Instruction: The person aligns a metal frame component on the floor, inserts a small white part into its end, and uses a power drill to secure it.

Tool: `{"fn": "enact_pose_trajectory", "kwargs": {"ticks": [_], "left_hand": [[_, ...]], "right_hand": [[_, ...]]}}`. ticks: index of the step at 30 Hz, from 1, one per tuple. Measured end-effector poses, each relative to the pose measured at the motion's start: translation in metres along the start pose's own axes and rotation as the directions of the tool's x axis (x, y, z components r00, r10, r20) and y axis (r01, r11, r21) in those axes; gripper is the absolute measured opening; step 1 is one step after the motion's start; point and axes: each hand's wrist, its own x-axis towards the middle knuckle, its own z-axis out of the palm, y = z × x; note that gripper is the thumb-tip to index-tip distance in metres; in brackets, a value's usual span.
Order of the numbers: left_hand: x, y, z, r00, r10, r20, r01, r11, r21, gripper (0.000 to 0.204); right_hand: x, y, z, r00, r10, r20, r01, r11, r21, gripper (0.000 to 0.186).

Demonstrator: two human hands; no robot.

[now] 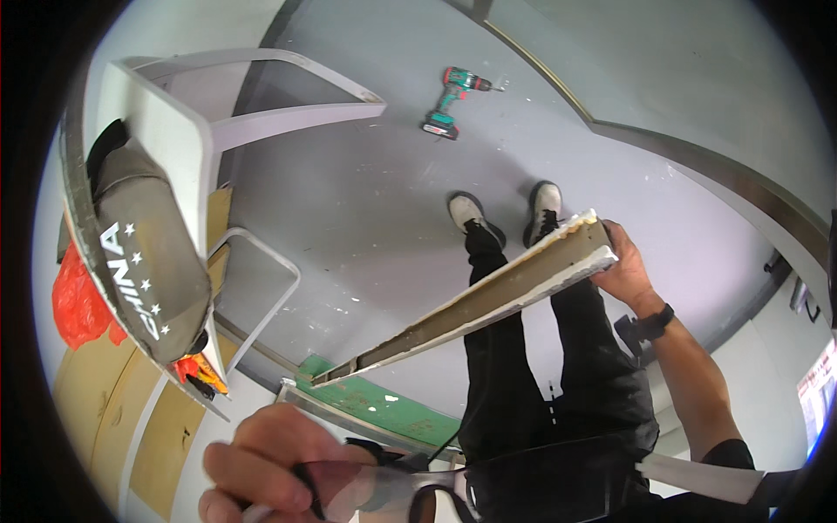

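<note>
Right hand [623, 266] grips the right end of a long strip [475, 305]; its far-left end rests unsupported-looking near the green board [384, 405]. Left hand [270, 466] pinches a dark tool [307, 481], near. Risk: strip sags, snaps or slips.

An interior under renovation or fit-out is indicated, not a finished room. A bare grey floor [366, 209], marked with pale spatters, is seen below both hands, and a green cordless drill [453, 100] is left lying on it, well beyond the right hand [623, 266]. A long plaster-edged moulding strip [471, 305] is gripped at its end by that hand, while a white step frame [200, 148] bearing a tool bag [144, 253] is seen above the left hand [270, 466].
</note>
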Motion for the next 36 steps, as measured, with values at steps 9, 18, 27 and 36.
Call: {"fn": "enact_pose_trajectory", "kwargs": {"ticks": [9, 18, 27, 36], "left_hand": [[-0.011, -0.032, 0.029, 0.913, -0.406, 0.023, 0.386, 0.884, 0.263, 0.032], [0.007, -0.026, 0.054, 0.833, -0.385, 0.399, 0.442, 0.895, -0.06, 0.018], [0.009, -0.016, 0.051, 0.855, -0.423, 0.3, 0.48, 0.865, -0.147, 0.015], [0.008, -0.002, 0.015, 0.963, -0.255, 0.093, 0.265, 0.956, -0.125, 0.008]], "right_hand": [[-0.001, -0.001, -0.006, 1.0, -0.023, -0.019, 0.022, 1.0, -0.013, 0.066], [0.003, 0.005, -0.001, 0.999, -0.04, 0.034, 0.033, 0.981, 0.193, 0.063], [0.003, 0.001, 0.009, 1.0, 0.002, 0.022, -0.004, 0.996, 0.092, 0.063], [0.004, -0.007, 0.002, 0.999, -0.042, 0.0, 0.042, 0.998, 0.037, 0.069]]}}
